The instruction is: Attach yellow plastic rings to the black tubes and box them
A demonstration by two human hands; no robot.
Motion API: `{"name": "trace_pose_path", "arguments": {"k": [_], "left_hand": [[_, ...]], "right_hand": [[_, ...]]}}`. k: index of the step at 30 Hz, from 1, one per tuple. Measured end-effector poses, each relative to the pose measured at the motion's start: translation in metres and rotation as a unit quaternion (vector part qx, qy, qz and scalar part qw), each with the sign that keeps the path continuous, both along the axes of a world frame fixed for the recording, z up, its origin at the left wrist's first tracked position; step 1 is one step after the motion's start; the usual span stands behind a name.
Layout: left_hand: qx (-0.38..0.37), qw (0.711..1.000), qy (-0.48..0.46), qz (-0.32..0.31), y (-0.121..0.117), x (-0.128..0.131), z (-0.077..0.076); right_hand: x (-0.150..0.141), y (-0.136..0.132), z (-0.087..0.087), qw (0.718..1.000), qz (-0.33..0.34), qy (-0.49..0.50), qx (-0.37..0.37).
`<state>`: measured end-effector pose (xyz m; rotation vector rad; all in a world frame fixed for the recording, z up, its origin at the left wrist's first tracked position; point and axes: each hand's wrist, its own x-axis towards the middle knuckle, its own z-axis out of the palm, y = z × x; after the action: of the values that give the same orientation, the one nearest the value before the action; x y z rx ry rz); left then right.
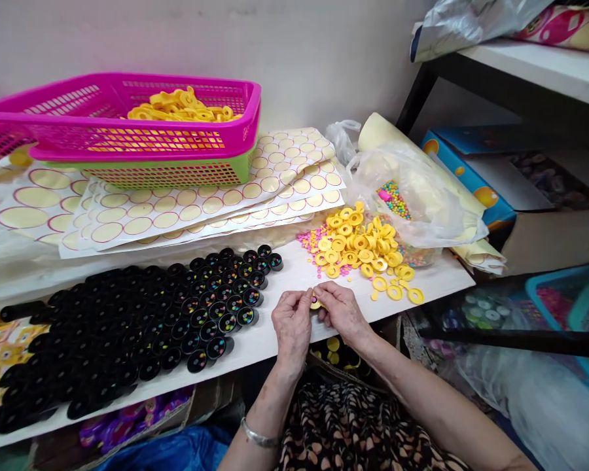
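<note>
My left hand (292, 323) and my right hand (344, 310) meet at the front edge of the white table (294, 265). Their fingertips pinch a small yellow ring-shaped piece (315, 303) from both sides; something dark shows at its centre, and fingers cover most of it. Beyond my right hand lies a heap of yellow plastic rings with small tabs (358, 242). Tiny pink beads (310, 239) are scattered beside and under the heap. Left of my hands stand many small round black cups (199, 318) in close rows, several with coloured bits inside.
A pink basket (157, 140) with yellow parts sits in a green basket (177, 175) on sheets of round stickers (216, 206). A clear bag (412, 190) with coloured beads lies at the right. Beyond it are a blue box (464, 167) and a shelf (544, 72).
</note>
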<state>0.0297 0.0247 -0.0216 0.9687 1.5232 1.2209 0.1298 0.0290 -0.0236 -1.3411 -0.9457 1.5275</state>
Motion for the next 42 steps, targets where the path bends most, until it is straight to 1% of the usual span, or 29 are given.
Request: {"name": "trace_pose_path", "arguments": {"k": [2, 4, 7, 10, 14, 17, 20, 22, 24, 27, 29, 32, 34, 36, 39, 42], "left_hand": [[-0.037, 0.998, -0.053, 0.003, 0.001, 0.001, 0.0], [-0.054, 0.995, -0.084, -0.005, 0.003, 0.0, 0.001], [-0.041, 0.996, -0.083, -0.02, 0.005, -0.002, 0.0], [-0.047, 0.994, -0.095, -0.036, 0.006, -0.003, -0.002], [-0.055, 0.992, -0.103, -0.039, 0.006, -0.002, 0.001], [-0.054, 0.993, -0.087, -0.05, 0.007, -0.003, 0.008], [-0.076, 0.992, -0.053, -0.09, 0.014, -0.009, 0.017], [-0.083, 0.989, -0.008, -0.124, 0.02, -0.013, 0.021], [-0.064, 0.985, 0.049, -0.152, 0.026, -0.015, 0.023], [-0.038, 0.979, 0.098, -0.173, 0.03, -0.016, 0.02], [-0.042, 0.982, 0.082, -0.166, 0.03, -0.015, 0.016], [-0.064, 0.988, -0.003, -0.138, 0.028, -0.013, 0.01], [-0.079, 0.988, -0.051, -0.125, 0.027, -0.01, 0.006], [-0.072, 0.99, -0.052, -0.11, 0.026, -0.008, 0.004], [-0.061, 0.993, -0.02, -0.102, 0.022, -0.009, 0.002], [-0.09, 0.986, -0.036, -0.133, 0.016, -0.021, 0.004]], "right_hand": [[0.0, 0.001, 0.003, 1.0, 0.006, 0.009, -0.017], [0.0, 0.002, 0.007, 1.0, 0.012, 0.01, -0.02], [-0.001, 0.002, 0.009, 1.0, 0.012, -0.009, 0.002], [-0.003, 0.002, 0.005, 1.0, 0.008, -0.021, 0.017], [-0.002, -0.001, 0.001, 1.0, 0.011, 0.022, 0.004], [0.003, -0.004, 0.006, 0.997, 0.052, 0.054, 0.014], [0.008, -0.003, 0.014, 0.995, 0.086, 0.036, 0.021], [0.01, -0.001, 0.019, 0.996, 0.091, 0.022, 0.011], [0.011, 0.003, 0.022, 0.996, 0.091, 0.012, -0.003], [0.011, 0.008, 0.024, 0.997, 0.075, -0.004, -0.037], [0.01, 0.008, 0.022, 0.996, 0.056, -0.008, -0.062], [0.008, 0.008, 0.02, 0.995, 0.037, 0.013, -0.087], [0.008, 0.008, 0.018, 0.995, 0.033, 0.031, -0.092], [0.009, 0.008, 0.018, 0.995, 0.036, 0.043, -0.087], [0.011, 0.007, 0.017, 0.995, 0.057, 0.041, -0.07], [0.012, 0.006, 0.016, 0.995, 0.071, 0.033, -0.057]]}}
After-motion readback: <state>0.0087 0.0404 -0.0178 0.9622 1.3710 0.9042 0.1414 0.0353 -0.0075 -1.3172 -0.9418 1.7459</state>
